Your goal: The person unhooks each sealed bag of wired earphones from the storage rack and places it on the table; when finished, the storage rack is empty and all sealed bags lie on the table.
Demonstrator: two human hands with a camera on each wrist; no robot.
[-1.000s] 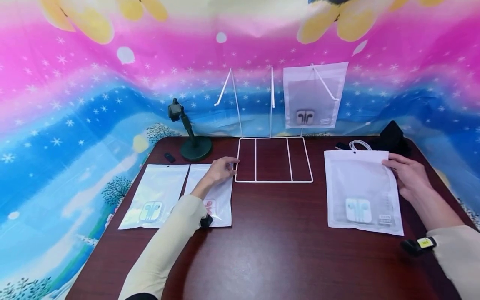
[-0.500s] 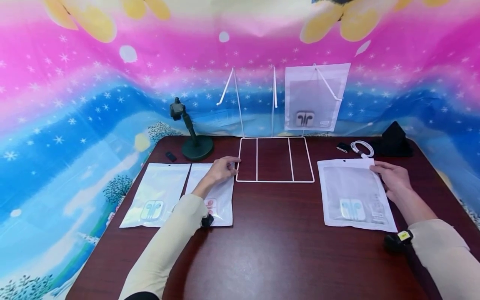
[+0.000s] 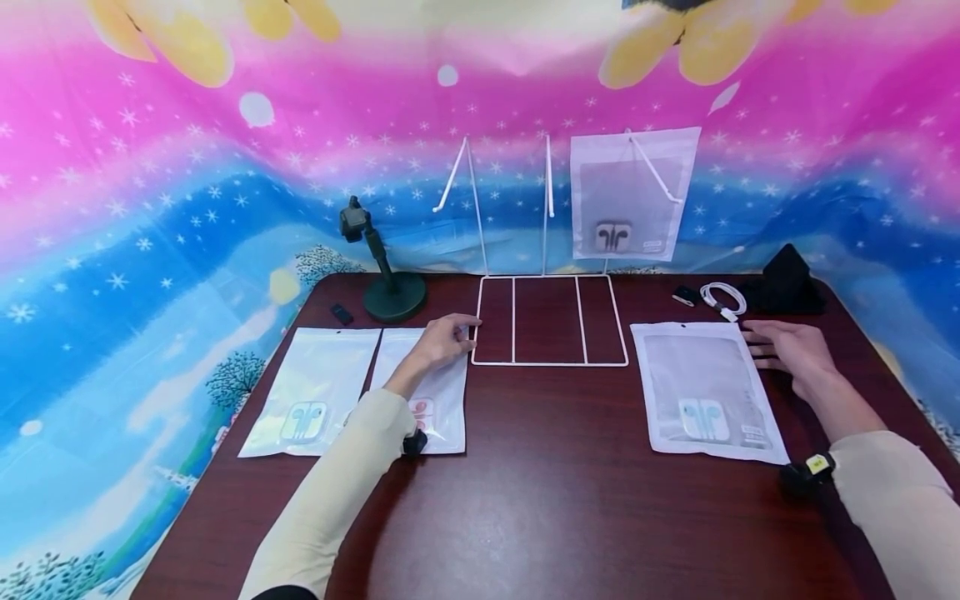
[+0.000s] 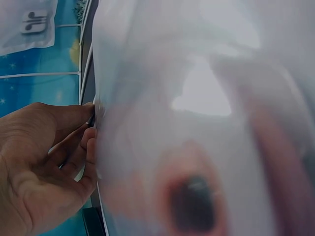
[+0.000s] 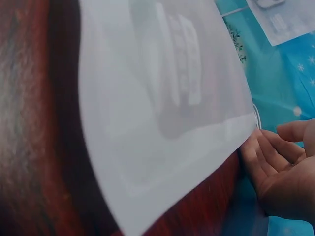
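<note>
My left hand (image 3: 442,340) is over the upper right corner of a white pouch (image 3: 448,400) with red earphones, its curved fingertips right at the left wire of a white display rack (image 3: 551,364). In the left wrist view those fingertips meet the pouch's edge; I cannot tell whether they pinch it. My right hand (image 3: 798,354) has its fingers extended at the upper right edge of another white pouch (image 3: 701,375), which lies flat on the table. Pale earphones in a square case show through it. The right wrist view shows this pouch (image 5: 118,123) large, fingers at its edge.
A third pouch (image 3: 322,367) lies at the far left. Another pouch (image 3: 633,192) hangs on the rack's right hook. A black stand (image 3: 393,296), a small black item (image 3: 341,313), a coiled white cable (image 3: 723,298) and a black object (image 3: 787,279) stand or lie toward the back.
My right hand has moved left with the right pouch, laid it on the table, and let go of its upper right corner. The left hand has stayed in place.
</note>
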